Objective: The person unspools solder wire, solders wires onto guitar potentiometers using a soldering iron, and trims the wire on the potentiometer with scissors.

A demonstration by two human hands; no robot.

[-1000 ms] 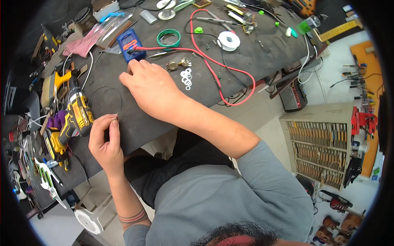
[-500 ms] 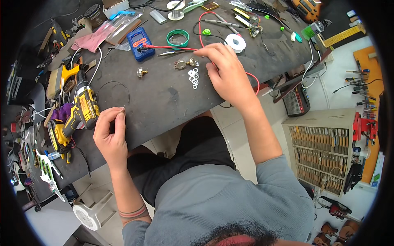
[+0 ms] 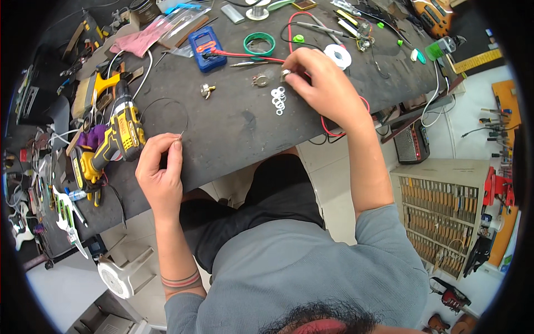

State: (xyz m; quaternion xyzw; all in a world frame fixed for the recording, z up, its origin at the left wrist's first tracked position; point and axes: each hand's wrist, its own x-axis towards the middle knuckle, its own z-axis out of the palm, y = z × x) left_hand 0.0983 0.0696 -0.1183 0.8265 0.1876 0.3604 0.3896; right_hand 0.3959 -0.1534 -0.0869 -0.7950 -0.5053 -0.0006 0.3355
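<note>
Seems at the stage of picking up a small silver-and-gold metal component with the right hand, thumb and fingertips closed narrowly on it, right of a flat round brass-coloured metal component and just beyond a cluster of small pale rings; cannot tell whether fully clear of the dark flat worktop. Likely calls next for a steady pinch, away from the rings. At the near left, in the left hand, holds a thin short sliver tight between thumb and forefinger, too small to identify.
</note>
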